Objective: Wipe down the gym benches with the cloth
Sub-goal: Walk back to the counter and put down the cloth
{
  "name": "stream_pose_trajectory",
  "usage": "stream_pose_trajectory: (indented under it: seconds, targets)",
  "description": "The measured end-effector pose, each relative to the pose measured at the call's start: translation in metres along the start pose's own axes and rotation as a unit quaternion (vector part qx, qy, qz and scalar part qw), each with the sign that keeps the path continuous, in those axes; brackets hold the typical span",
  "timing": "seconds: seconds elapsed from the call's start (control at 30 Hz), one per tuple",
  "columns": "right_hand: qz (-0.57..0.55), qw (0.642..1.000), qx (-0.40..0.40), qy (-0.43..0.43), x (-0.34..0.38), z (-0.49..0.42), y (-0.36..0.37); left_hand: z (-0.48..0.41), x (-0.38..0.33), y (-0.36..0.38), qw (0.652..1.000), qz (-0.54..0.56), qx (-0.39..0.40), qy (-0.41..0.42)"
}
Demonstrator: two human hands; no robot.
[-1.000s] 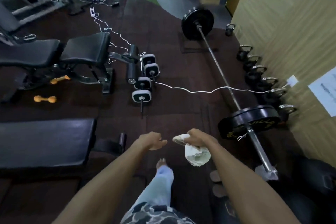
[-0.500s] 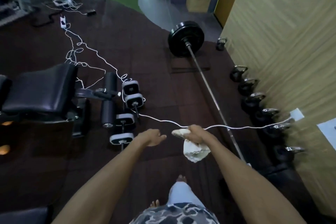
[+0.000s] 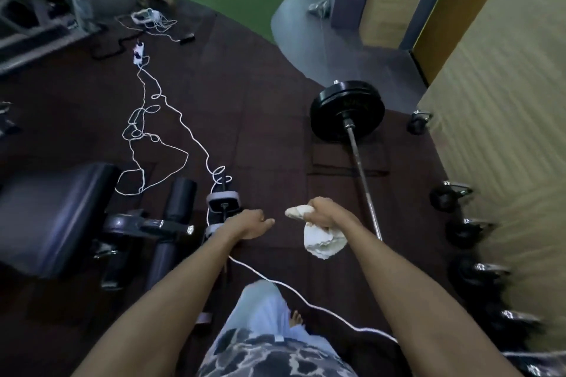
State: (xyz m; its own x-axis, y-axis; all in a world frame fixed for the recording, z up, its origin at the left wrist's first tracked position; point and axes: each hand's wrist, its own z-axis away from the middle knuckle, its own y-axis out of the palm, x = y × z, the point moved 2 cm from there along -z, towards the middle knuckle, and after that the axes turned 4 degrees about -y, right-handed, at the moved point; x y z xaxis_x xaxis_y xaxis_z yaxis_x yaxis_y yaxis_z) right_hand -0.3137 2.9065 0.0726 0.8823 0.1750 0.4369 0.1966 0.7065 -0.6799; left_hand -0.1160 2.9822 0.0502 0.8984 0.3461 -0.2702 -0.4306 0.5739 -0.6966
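Note:
A crumpled white cloth (image 3: 321,242) hangs from my right hand (image 3: 329,214), which is shut on it, in the middle of the head view. My left hand (image 3: 249,223) floats just left of it, fingers loosely curled, holding nothing. A black padded gym bench (image 3: 46,217) stands at the left edge, its leg rollers (image 3: 180,199) between it and my left hand. Both hands are well clear of the bench pad.
A barbell (image 3: 358,159) with a black plate (image 3: 346,110) lies on the dark floor to the right. Several kettlebells (image 3: 450,197) line the wooden wall. A white cable (image 3: 171,144) snakes across the floor and passes under my arms. My leg (image 3: 260,306) shows below.
The view has swung right and forward: the flat bench left the frame, the padded bench slid left, the cable now lies under my arms. My hands keep their pose and the cloth.

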Motion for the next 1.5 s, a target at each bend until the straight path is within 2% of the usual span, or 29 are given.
stream_pose_trajectory:
  seconds: [0.17,0.33,0.53,0.67,0.9,1.13,1.5]
  targets:
    - [-0.002,1.0,0.016,0.003,-0.006,-0.1,-0.092,-0.098,-0.024,-0.083,0.999,-0.03,0.019,-0.004]
    - [0.006,1.0,0.014,0.005,-0.008,-0.22,-0.182,-0.225,-0.047,-0.185,0.999,-0.048,-0.002,0.004]
    - [0.001,0.999,-0.009,0.038,-0.002,-0.357,-0.297,-0.352,-0.066,-0.309,1.0,0.002,-0.026,-0.011]
    - [-0.015,0.997,-0.047,0.057,0.005,-0.429,-0.366,-0.418,-0.056,-0.38,0.999,0.028,-0.03,-0.032]
    - [-0.021,0.998,-0.043,0.035,0.036,-0.576,-0.472,-0.55,-0.044,-0.507,0.998,0.03,-0.034,-0.042]
    - [-0.018,0.999,-0.012,0.03,0.058,-0.761,-0.582,-0.708,-0.043,-0.648,0.997,0.057,-0.039,-0.044]
    - [-0.035,0.998,-0.043,0.015,0.104,-0.988,-0.777,-0.931,-0.048,-0.845,0.997,0.059,-0.043,-0.036]
